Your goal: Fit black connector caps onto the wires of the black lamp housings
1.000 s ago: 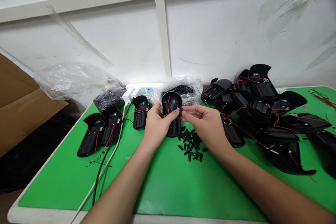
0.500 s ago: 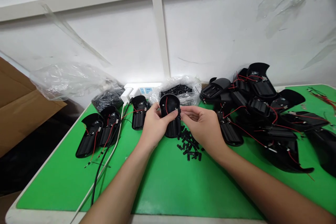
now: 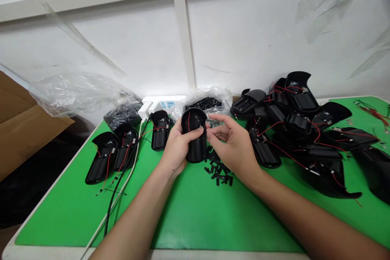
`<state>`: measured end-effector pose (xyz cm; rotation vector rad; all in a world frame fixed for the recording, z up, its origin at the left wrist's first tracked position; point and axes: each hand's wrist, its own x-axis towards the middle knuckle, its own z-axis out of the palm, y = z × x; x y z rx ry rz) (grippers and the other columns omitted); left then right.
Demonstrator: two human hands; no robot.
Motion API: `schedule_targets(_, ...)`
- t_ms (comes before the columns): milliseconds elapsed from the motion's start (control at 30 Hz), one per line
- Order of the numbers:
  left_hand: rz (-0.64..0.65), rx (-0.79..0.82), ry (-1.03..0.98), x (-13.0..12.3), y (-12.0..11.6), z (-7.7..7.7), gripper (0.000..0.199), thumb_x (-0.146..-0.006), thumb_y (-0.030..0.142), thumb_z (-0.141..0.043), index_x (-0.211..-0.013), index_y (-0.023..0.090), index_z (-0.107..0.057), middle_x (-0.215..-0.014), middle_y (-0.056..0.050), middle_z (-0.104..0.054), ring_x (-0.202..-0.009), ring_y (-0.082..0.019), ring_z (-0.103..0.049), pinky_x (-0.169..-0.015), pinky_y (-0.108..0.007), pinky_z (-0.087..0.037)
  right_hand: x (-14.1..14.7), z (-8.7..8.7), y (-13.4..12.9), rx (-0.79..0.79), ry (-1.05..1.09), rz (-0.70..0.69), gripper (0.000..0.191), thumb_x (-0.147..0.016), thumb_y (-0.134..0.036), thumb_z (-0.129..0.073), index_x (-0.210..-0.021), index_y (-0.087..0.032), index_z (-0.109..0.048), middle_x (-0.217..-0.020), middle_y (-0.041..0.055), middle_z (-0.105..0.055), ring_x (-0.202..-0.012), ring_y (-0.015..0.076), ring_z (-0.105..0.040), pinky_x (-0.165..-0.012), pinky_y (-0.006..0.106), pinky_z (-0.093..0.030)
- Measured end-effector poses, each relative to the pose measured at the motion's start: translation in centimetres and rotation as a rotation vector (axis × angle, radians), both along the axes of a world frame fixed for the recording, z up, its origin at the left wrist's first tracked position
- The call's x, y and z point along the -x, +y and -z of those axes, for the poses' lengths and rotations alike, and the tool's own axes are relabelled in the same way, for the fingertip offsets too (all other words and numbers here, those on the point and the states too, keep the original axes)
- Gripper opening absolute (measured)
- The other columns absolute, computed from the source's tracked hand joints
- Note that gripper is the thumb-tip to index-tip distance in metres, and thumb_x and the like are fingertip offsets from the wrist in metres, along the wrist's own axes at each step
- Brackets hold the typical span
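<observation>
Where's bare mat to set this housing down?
Widest bare patch: the green mat in front of the small black parts. A narrower strip lies left of the black cable, along the mat's front-left edge. Crowded: right of the right hand, where wired black housings heap, and behind the left hand, around the held housing.

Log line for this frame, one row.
left hand: holds black plastic housing | right hand: open, beside housing | below: small black parts
</observation>
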<state>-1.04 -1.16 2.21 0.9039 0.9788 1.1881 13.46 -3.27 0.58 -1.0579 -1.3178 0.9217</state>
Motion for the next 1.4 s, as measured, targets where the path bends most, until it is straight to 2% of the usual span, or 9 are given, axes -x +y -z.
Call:
schedule_targets(167,-0.022,0.059,-0.049,0.0,-0.1,-0.7,0.044,-0.066,0.024,-0.09,-0.104,0.013,-0.069,-0.098,-0.009,-0.078,-0.078,-0.02,-0.074,-0.074,-0.032,-0.061,0.0,0.1,0.1,0.096,0.105,-0.036,0.037,-0.085,-0.029,-0.071,-0.12,-0.022,-0.063,-0.082,0.0029,-0.078,-0.075,0.02,-0.074,-0.071,0.032,-0.059)
schedule_targets(333,-0.046,0.114,-0.075,0.0,-0.3,-1.4,0.043,-0.064,0.023,-0.09,-0.101,0.014,-0.069,-0.098,-0.01,-0.079,-0.081,-0.021,-0.075,-0.073,-0.032,-0.061,0.0,-0.2,0.0,0.08,-0.057,-0.008,0.014,-0.092,-0.034,-0.063,-0.095,-0.021,-0.065,-0.073,0.0006,-0.07,-0.066,0.0152,-0.063,-0.06,0.026,-0.046)
schedule_targets(533,-0.004,0.121,-0.096,-0.1,-0.3,-0.9,0.04,-0.066,0.023,-0.09,-0.1,0.015,-0.072,-0.105,-0.009,-0.078,-0.093,-0.021,-0.075,-0.092,-0.035,-0.06,-0.2,-0.8,-0.3,-0.089,-0.471,-0.008,0.031,-0.096,-0.027,-0.051,-0.068,-0.017,-0.061,-0.057,-0.0024,-0.052,-0.054,0.0098,-0.043,-0.056,0.026,-0.029)
schedule_targets(800,0.079,0.086,-0.091,-0.4,-0.7,-0.7,0.034,-0.07,0.026,-0.088,-0.098,0.014,-0.074,-0.101,-0.009,-0.078,-0.094,-0.022,-0.075,-0.088,-0.031,-0.059,-0.5,-0.6,-0.2,-0.136,-0.578,0.043,0.041,-0.093,-0.026,-0.051,-0.053,-0.016,-0.044,-0.048,-0.0016,-0.041,-0.049,0.0076,-0.031,-0.053,0.027,-0.021)
schedule_targets(900,0.126,0.085,-0.15,-0.4,-0.9,-0.9,0.046,-0.073,0.052,-0.085,-0.098,0.016,-0.074,-0.101,-0.011,-0.076,-0.098,-0.027,-0.074,-0.087,-0.035,-0.06,-0.5,-0.7,-0.2,-0.141,-0.589,0.076,0.043,-0.091,-0.025,-0.053,-0.049,-0.015,-0.046,-0.046,-0.0004,-0.044,-0.049,0.0074,-0.029,-0.054,0.028,-0.02)
schedule_targets(1000,0.112,0.071,-0.148,-0.5,-1.1,-1.1,0.082,-0.071,0.092,-0.061,-0.102,0.016,-0.074,-0.095,-0.014,-0.075,-0.104,-0.033,-0.073,-0.084,-0.041,-0.061,-0.5,-0.7,-0.1,-0.151,-0.588,0.108,0.046,-0.09,-0.024,-0.055,-0.045,-0.013,-0.049,-0.043,-0.0009,-0.042,-0.048,0.0067,-0.025,-0.053,0.027,-0.018)
schedule_targets(1067,0.074,0.074,-0.118,-0.6,-1.1,-1.3,0.093,-0.071,0.099,-0.048,-0.105,0.017,-0.074,-0.092,-0.015,-0.074,-0.106,-0.034,-0.073,-0.084,-0.043,-0.062,-0.5,-0.8,-0.1,-0.161,-0.589,0.122,0.047,-0.089,-0.022,-0.056,-0.043,-0.012,-0.051,-0.042,-0.0017,-0.039,-0.049,0.0063,-0.022,-0.052,0.026,-0.017)
schedule_targets(1200,0.069,0.14,-0.095,-0.9,-0.9,-1.8,0.071,-0.085,0.08,-0.054,-0.112,0.018,-0.074,-0.091,-0.013,-0.075,-0.103,-0.031,-0.074,-0.084,-0.041,-0.062,-0.4,-0.6,-0.1,-0.176,-0.614,0.124,0.044,-0.087,-0.021,-0.058,-0.044,-0.012,-0.056,-0.042,-0.0018,-0.042,-0.046,0.0054,-0.025,-0.052,0.026,-0.017)
schedule_targets(1400,0.124,0.178,-0.145,-0.8,-0.7,-1.5,0.07,-0.081,0.077,-0.06,-0.109,0.016,-0.077,-0.091,-0.014,-0.076,-0.1,-0.032,-0.074,-0.083,-0.042,-0.062,-0.3,-0.4,-0.2,-0.214,-0.634,0.141,0.043,-0.087,-0.022,-0.056,-0.045,-0.014,-0.052,-0.043,0.0015,-0.051,-0.046,0.0075,-0.029,-0.051,0.027,-0.019)
